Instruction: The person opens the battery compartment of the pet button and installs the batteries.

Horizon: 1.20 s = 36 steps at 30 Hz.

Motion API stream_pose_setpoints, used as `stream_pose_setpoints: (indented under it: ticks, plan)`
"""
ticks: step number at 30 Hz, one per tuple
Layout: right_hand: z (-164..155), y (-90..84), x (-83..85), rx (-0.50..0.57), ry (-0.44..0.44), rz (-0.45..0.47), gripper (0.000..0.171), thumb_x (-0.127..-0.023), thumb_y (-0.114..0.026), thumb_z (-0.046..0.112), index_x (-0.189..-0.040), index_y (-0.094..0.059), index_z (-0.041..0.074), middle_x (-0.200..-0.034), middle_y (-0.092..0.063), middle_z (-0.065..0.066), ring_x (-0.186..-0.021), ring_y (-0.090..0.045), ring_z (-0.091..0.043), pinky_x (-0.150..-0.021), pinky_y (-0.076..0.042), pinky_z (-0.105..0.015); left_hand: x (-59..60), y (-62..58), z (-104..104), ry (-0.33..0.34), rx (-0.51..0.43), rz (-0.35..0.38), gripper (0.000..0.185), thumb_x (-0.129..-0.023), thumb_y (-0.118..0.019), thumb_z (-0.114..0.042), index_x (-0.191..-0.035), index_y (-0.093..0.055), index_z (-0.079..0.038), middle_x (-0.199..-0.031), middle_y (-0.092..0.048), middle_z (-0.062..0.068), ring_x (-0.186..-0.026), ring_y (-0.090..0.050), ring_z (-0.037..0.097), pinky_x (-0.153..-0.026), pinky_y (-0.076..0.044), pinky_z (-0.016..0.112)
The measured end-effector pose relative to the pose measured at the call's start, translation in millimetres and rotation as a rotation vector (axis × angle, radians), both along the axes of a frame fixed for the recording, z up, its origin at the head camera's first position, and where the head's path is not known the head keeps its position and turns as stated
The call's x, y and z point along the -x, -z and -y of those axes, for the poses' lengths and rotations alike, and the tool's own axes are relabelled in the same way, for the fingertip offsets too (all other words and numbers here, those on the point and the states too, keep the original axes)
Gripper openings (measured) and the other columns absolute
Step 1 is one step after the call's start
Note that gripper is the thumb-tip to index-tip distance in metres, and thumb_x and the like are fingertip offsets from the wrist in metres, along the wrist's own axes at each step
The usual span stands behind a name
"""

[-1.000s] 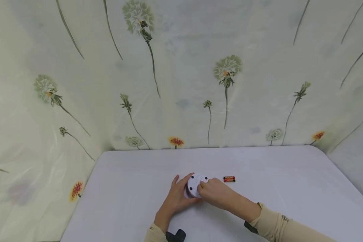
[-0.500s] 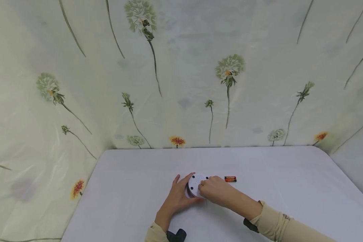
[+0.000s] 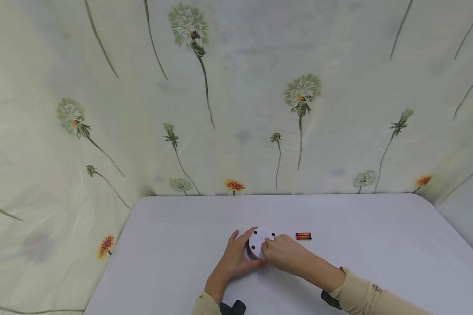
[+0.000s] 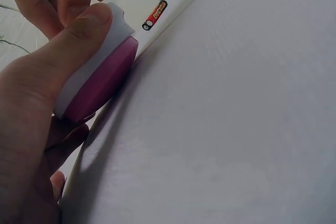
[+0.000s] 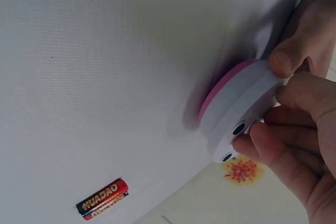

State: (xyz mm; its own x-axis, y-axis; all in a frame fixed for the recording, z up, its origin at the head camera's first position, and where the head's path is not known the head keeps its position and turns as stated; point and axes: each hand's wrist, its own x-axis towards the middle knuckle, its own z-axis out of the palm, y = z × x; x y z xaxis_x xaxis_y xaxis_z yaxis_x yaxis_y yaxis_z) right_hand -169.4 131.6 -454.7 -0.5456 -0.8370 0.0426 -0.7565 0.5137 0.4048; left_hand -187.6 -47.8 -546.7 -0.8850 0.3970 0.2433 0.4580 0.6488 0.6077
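The left hand (image 3: 234, 259) cups the round device (image 3: 259, 241) from its left side, thumb curled over the white rim and fingers wrapped round behind, so it grips the device and tilts it up on edge on the table (image 3: 378, 245). In the left wrist view the thumb lies along the white shell and the pink half (image 4: 100, 85) faces down toward the tabletop, its lower edge touching or nearly touching the surface.

Just to the right, the right hand (image 3: 282, 253) comes at the same device from the opposite side. Its fingertips (image 5: 262, 148) are curled onto the white perforated face, by the two small dark holes, with the thumb on the rim: it pinches the device too. The disc therefore sits between the two hands, flat faces turned toward and away from the person, its rim running roughly left to right.

Further right, apart from both hands, the batteries (image 3: 303, 236) lie flat on the table, red and black, long axis left to right. They are on the right hand's side, clearly nearer to it than to the left hand.
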Motion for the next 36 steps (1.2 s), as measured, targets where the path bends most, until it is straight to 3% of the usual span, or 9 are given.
stream_pose_setpoints:
  ticks: [14, 21, 27, 30, 36]
  plan:
    - [-1, 1.4, -0.4, 0.055, -0.006, 0.035, 0.022, -0.082, -0.072, 0.028, -0.091, -0.07, 0.008, -0.076, -0.064, 0.001, -0.05, -0.036, -0.006, -0.046, -0.045, -0.021, -2.1, -1.3, 1, 0.006, -0.006, 0.021, 0.086, -0.074, -0.075, -0.052, -0.144, -0.038, -0.019, -0.14, -0.052, -0.002, -0.128, -0.051, 0.013, -0.117, -0.022, 0.047]
    - [-3, 2.9, 1.6, 0.163, 0.08, 0.09, 0.014, -0.077, -0.074, 0.025, -0.086, -0.069, 0.014, -0.079, -0.066, 0.004, -0.051, -0.05, -0.009, -0.042, -0.044, -0.025, -1.3, -0.9, 0, 0.001, -0.003, -0.009, 0.086, -0.073, -0.074, -0.054, -0.143, -0.04, -0.016, -0.139, -0.053, -0.001, -0.127, -0.051, 0.013, -0.116, -0.025, 0.046]
    - [-6, 11.1, -1.4, 0.328, 0.114, 0.076, 0.014, -0.075, -0.076, 0.027, -0.085, -0.069, 0.019, -0.091, -0.068, 0.005, -0.077, -0.065, -0.014, -0.048, -0.048, -0.028, -2.1, -0.8, 1, 0.0, 0.005, -0.03, 0.087, -0.073, -0.074, -0.055, -0.142, -0.041, -0.015, -0.138, -0.055, 0.0, -0.126, -0.052, 0.013, -0.115, -0.027, 0.046]
    - [-6, 14.6, -2.2, 0.385, 0.124, 0.091, 0.019, -0.075, -0.077, 0.027, -0.089, -0.066, 0.019, -0.092, -0.064, 0.005, -0.08, -0.062, -0.013, -0.049, -0.049, -0.027, -2.1, -0.5, 1, -0.004, 0.007, -0.031, 0.086, -0.073, -0.074, -0.055, -0.142, -0.04, -0.015, -0.138, -0.054, -0.001, -0.127, -0.051, 0.012, -0.115, -0.026, 0.046]
    - [-3, 17.9, 0.8, 0.446, 0.142, 0.109, 0.019, -0.074, -0.076, 0.023, -0.082, -0.06, 0.018, -0.08, -0.051, 0.008, -0.07, -0.048, -0.007, -0.045, -0.039, -0.019, -0.8, 0.6, 1, -0.015, -0.016, -0.025, 0.085, -0.072, -0.075, -0.053, -0.141, -0.041, -0.016, -0.138, -0.054, -0.003, -0.128, -0.05, 0.011, -0.117, -0.025, 0.043]
